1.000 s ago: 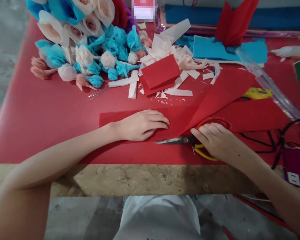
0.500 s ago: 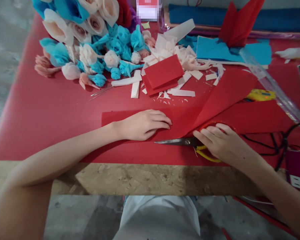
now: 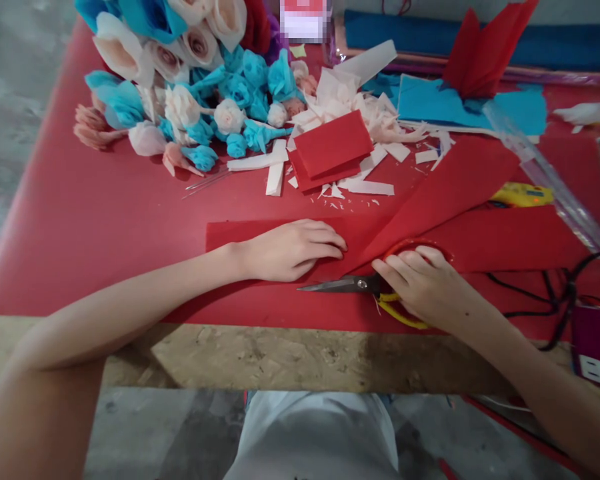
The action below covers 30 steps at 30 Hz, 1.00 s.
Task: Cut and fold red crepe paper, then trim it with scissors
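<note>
A long folded sheet of red crepe paper [image 3: 515, 240] stretches along the front of the table, with one flap slanting up to the right. Flat on its left part rests my left hand [image 3: 300, 250], fingers stretched out and pressing the paper down. My right hand [image 3: 425, 283] is closed around the handles of a pair of scissors [image 3: 345, 285], over the paper's near edge. The blades point left, look closed, and lie just below my left hand. One handle loop is yellow; the other, red or orange, shows partly above my knuckles.
Paper flowers [image 3: 240, 83] are heaped at the back left, beside pale paper scraps [image 3: 340, 100] and folded red pieces [image 3: 333, 143]. A yellow cutter [image 3: 523, 194] lies right of the flap. Black cables [image 3: 563, 300] and a purple box [image 3: 596, 343] are at the right edge.
My right hand has slid a little left with the scissors along the paper's near edge, and the slanting flap has shifted with it. My left hand stays in place.
</note>
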{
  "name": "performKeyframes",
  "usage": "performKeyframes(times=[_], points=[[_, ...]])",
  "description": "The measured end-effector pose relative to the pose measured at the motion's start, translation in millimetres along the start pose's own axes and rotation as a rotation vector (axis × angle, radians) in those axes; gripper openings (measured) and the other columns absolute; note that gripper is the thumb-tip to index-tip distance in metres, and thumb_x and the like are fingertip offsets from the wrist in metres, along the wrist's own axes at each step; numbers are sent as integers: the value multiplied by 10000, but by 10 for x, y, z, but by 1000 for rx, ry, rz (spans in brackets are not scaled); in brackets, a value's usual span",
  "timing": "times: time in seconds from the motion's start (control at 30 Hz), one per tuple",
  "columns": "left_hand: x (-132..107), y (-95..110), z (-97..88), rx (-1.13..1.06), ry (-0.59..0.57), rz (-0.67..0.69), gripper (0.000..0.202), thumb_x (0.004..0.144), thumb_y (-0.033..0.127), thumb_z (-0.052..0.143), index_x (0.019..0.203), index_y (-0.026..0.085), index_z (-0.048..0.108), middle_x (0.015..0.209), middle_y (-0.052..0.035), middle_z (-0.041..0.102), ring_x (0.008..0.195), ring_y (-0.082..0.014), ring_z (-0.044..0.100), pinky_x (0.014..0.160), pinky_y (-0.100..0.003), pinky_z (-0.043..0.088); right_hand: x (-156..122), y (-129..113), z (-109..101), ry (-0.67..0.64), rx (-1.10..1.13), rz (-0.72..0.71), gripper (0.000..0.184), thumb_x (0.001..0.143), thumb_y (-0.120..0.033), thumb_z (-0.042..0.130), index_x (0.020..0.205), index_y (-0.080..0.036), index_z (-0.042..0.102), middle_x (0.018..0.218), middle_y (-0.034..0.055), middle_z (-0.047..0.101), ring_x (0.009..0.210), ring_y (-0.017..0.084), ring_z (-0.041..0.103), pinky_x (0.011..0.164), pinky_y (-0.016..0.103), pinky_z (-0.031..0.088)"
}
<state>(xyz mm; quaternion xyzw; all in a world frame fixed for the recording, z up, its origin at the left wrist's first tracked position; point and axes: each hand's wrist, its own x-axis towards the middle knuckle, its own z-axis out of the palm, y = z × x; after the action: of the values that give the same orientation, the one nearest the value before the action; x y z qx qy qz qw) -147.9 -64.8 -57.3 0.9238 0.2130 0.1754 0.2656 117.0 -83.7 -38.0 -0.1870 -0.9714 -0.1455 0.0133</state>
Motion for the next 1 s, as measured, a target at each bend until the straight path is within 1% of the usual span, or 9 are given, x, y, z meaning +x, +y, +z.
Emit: performKeyframes(times=[0.2, 0.27, 0.43, 0.57, 0.67, 0.73, 0.8, 0.9, 1.0], points=[[-6, -16, 13, 6, 7, 13, 372, 800, 42, 391, 1102, 122, 592, 1185, -122, 601, 1092, -231, 531, 974, -410, 427, 9, 50, -49, 25, 38, -77, 258, 858, -62, 366, 869, -105, 620, 646, 30, 526, 673, 175, 400, 753, 316, 310], [-6, -23, 18, 1, 0, 11, 370, 798, 38, 396, 1102, 114, 591, 1190, -119, 598, 1092, -229, 528, 983, -403, 420, -5, 55, -38, 22, 59, -89, 257, 861, -64, 369, 890, -95, 623, 652, 33, 534, 674, 173, 401, 749, 316, 309], [-8, -12, 1, -34, 10, 17, 360, 814, 49, 396, 1111, 126, 585, 1190, -118, 596, 1106, -225, 522, 995, -407, 413, -11, 66, 13, 5, 108, -102, 313, 866, -83, 344, 1038, -86, 606, 701, 46, 574, 692, 180, 407, 749, 327, 303], [-22, 23, -63, -114, 45, 26, 362, 831, 33, 350, 1079, 125, 597, 1148, -123, 616, 1092, -208, 533, 970, -380, 436, -65, 116, 8, -11, 120, -114, 318, 859, -85, 349, 1040, -96, 610, 729, 54, 593, 706, 181, 417, 762, 330, 303], [-35, 30, -94, -116, 20, 24, 352, 839, 42, 344, 1055, 137, 606, 1094, -120, 639, 1023, -197, 568, 891, -355, 475, -177, 173, -10, -22, 127, -122, 316, 847, -80, 356, 1018, -107, 620, 719, 52, 596, 710, 181, 431, 776, 333, 310], [-35, 22, -86, -73, 4, 27, 323, 843, 66, 364, 1029, 140, 616, 1064, -117, 649, 958, -198, 585, 843, -351, 486, -264, 195, -17, -9, 121, -108, 312, 830, -64, 367, 990, -126, 627, 730, 48, 608, 732, 179, 448, 792, 332, 312], [-31, 11, -60, -18, 1, 37, 299, 839, 82, 384, 1010, 137, 623, 1061, -115, 650, 923, -200, 584, 826, -354, 480, -338, 191, -15, 0, 86, -61, 319, 811, -47, 372, 978, -139, 628, 771, 51, 624, 777, 183, 460, 810, 338, 311], [-26, -2, -12, 38, 5, 48, 303, 822, 75, 400, 1023, 144, 615, 1084, -110, 640, 935, -201, 572, 835, -356, 465, -401, 145, 2, -20, 2, 10, 351, 796, -35, 364, 1024, -123, 616, 806, 66, 623, 824, 199, 462, 818, 357, 312], [-33, -2, 9, 52, 3, 45, 301, 819, 72, 408, 1033, 139, 608, 1095, -108, 633, 949, -201, 565, 847, -353, 456, -402, 93, 18, -40, -48, 19, 355, 816, -54, 355, 1073, -102, 596, 808, 73, 610, 833, 205, 459, 822, 362, 313]])
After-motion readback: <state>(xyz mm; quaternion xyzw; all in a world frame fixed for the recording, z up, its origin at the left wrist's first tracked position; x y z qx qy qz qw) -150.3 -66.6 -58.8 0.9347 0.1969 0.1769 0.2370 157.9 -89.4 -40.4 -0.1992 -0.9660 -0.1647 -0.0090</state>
